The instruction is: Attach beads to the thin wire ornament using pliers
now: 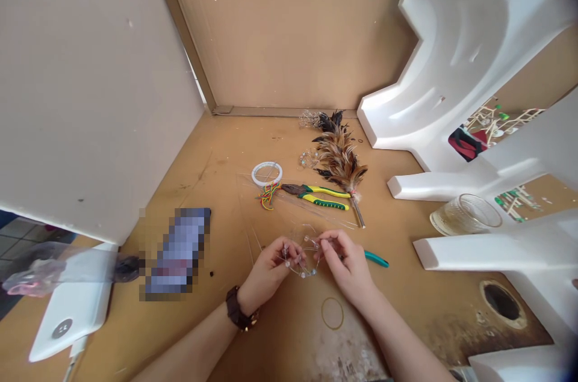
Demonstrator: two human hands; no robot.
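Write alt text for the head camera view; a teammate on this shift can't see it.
The bare left hand and right hand hold a small wire loop strung with clear beads over a tan work surface. Beyond them lie yellow-and-green-handled pliers, a white ring and a brown feather bundle.

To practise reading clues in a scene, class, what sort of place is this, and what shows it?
Probably a makeshift craft corner: a cardboard wall encloses a work surface with pliers and a bunch of feathers, while beaded wire is held between the left hand and right hand.
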